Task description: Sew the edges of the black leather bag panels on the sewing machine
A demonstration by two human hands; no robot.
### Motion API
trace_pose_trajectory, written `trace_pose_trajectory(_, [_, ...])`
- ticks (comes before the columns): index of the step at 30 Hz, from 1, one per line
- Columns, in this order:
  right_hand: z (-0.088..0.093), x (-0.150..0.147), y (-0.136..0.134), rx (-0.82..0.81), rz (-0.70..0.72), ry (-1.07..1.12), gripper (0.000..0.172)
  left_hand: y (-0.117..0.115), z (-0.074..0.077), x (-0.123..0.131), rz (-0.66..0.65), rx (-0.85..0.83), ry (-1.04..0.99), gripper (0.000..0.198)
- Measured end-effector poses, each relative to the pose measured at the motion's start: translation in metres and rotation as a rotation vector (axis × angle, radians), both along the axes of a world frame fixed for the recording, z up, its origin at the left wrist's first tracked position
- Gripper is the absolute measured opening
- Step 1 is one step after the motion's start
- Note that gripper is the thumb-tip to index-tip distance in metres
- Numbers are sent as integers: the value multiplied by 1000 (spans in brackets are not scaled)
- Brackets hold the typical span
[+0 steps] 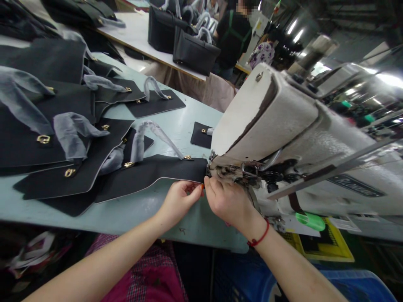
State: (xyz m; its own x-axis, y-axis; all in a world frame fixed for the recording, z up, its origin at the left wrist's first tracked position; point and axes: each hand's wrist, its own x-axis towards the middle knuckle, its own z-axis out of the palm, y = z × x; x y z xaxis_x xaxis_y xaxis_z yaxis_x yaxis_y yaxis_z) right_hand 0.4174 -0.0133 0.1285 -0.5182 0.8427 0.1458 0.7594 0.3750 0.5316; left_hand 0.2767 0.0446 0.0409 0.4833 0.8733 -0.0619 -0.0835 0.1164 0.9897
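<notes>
A black bag panel with a plastic-wrapped handle and gold fittings lies flat, its right end at the needle area of the sewing machine. My left hand is closed at the panel's lower edge, thumb and fingers pinched there. A small orange bit shows at its thumb tip; its kind is unclear. Close beside it, my right hand has its fingers curled together at the panel's right end, just under the machine head. What those fingers grip is hidden.
More black panels with wrapped handles are piled on the pale blue table to the left. Finished black bags stand on a table behind, near a person. At lower right are a yellow crate and a blue bin.
</notes>
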Motion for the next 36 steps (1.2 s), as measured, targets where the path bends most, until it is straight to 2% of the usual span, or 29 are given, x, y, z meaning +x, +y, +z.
trace_pose_trajectory(6, [-13, 6, 3, 13, 0, 106, 25, -7, 11, 14, 137, -47, -36, 17])
trace_pose_trajectory(15, [-29, 13, 9, 154, 5, 222, 18, -7, 14, 24, 209, -92, -83, 16])
trace_pose_trajectory(25, [-52, 12, 7, 197, -64, 328, 22, 6, 7, 14, 164, 155, 130, 14])
trace_pose_trajectory(30, [-50, 8, 7, 357, -166, 327, 19, 7, 1, 15, 167, 104, 106, 20])
trace_pose_trajectory(33, [-50, 5, 2, 327, -187, 378, 16, 5, -2, 15, 133, 48, 72, 23])
trace_pose_trajectory(36, [-49, 5, -3, 304, -163, 417, 16, 6, -1, 9, 38, 25, 55, 23])
